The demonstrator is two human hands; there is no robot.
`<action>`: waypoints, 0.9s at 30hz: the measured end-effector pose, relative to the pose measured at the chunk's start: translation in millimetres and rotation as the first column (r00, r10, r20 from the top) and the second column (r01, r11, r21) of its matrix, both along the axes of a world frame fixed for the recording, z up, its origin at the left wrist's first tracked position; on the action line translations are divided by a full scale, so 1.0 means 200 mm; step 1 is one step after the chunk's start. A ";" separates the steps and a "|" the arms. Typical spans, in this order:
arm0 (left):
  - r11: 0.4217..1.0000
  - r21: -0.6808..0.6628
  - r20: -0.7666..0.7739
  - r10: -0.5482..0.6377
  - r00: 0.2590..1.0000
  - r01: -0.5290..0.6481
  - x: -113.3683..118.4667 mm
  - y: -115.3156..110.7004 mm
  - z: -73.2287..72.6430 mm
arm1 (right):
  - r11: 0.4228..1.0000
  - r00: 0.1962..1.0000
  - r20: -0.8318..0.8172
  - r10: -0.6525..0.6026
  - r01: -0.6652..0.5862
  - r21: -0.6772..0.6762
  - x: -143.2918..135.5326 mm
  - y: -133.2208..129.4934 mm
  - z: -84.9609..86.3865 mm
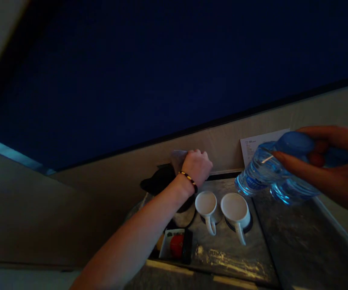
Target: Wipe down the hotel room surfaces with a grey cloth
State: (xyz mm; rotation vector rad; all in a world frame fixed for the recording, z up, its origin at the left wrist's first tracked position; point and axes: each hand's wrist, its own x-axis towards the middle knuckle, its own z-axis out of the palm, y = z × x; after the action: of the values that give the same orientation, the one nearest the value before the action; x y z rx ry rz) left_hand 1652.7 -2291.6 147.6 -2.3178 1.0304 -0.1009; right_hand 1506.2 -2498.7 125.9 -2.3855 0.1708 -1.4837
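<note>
My right hand [331, 157] is closed around the tops of two clear water bottles. One bottle [257, 171] leans left over the tray's edge, and the other bottle [294, 189] hangs beside it. My left hand [197, 167], with a black and yellow bracelet at the wrist, is a fist near the wall. A greyish cloth [178, 158] shows at its far side and appears gripped in it. Under my left forearm is a dark kettle-like object [158, 181], partly hidden. Two white mugs [206, 203] [236, 209] stand upright to the right of it, handles toward me.
The mugs stand on a dark tray [228, 262]. A small box holding packets, one red [176, 245], sits at its near left. A white printed card [246, 151] leans on the wall behind the bottles. A large dark blue panel [174, 72] covers the upper wall.
</note>
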 end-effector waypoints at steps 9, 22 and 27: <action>0.977 -0.132 0.146 0.189 0.971 -0.170 -0.53 0.77 0.40 | 0.949 0.963 0.048 0.267 -0.271 0.160 0.43 0.30 0.11; 0.894 -0.263 0.116 0.402 0.908 -0.362 -0.75 1.15 0.14 | 0.954 0.927 -0.228 0.297 -0.278 0.115 0.74 0.44 -0.27; 0.990 -0.105 0.172 0.112 0.979 -0.095 -0.47 0.68 -0.01 | 0.971 0.925 -0.306 0.224 -0.240 -0.015 0.73 0.46 -0.30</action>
State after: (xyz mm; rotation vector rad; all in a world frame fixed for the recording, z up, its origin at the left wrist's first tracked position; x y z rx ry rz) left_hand 1559.1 -2155.9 145.3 -2.3940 0.8309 -0.3165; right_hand 1653.2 -2407.3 66.6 -2.5609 -0.0810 -1.0244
